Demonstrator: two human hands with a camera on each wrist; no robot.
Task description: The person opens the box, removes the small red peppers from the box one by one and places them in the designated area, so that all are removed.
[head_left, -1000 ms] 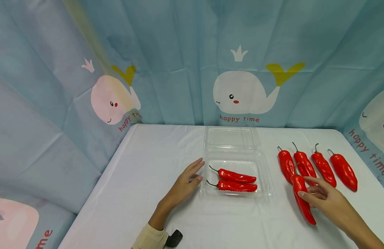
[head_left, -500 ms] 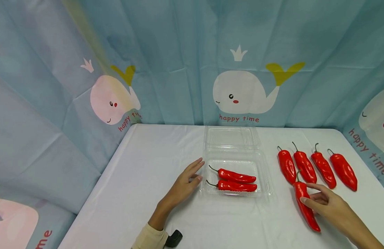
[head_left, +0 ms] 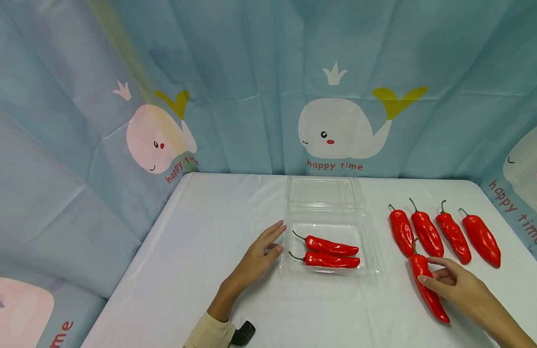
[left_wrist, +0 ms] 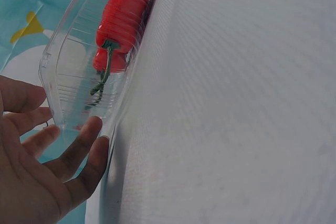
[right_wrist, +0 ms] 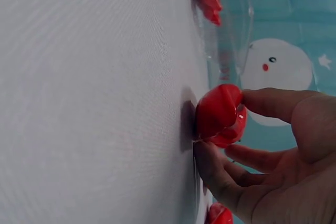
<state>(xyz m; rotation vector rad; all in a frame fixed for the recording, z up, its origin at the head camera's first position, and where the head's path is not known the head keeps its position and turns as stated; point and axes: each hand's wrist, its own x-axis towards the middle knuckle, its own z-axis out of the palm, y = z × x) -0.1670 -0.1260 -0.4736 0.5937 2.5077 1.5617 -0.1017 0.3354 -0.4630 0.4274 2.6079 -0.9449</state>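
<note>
A red pepper (head_left: 426, 285) is pinched between the thumb and fingers of my right hand (head_left: 462, 287), in front of the row of peppers. In the right wrist view, that pepper (right_wrist: 218, 111) sits close over the white cloth, seen end-on. My left hand (head_left: 256, 256) lies at the left side of a clear plastic clamshell box (head_left: 368, 241), fingers loosely spread. The left wrist view shows its fingertips (left_wrist: 94, 125) right at the box wall. Inside the box, two red peppers lie side by side, a rear one (head_left: 331, 245) and a front one (head_left: 333, 260), stems pointing left.
Several red peppers (head_left: 453, 237) lie in a row to the right of the box. The box's lid (head_left: 322, 192) is folded back toward the rear edge. A blue curtain (head_left: 251, 135) with whale prints hangs behind the white-covered table (head_left: 199, 232).
My right hand has brought the pepper a little toward the front of the table, away from the row, then nearly stopped. The left hand and the box have stayed put.
</note>
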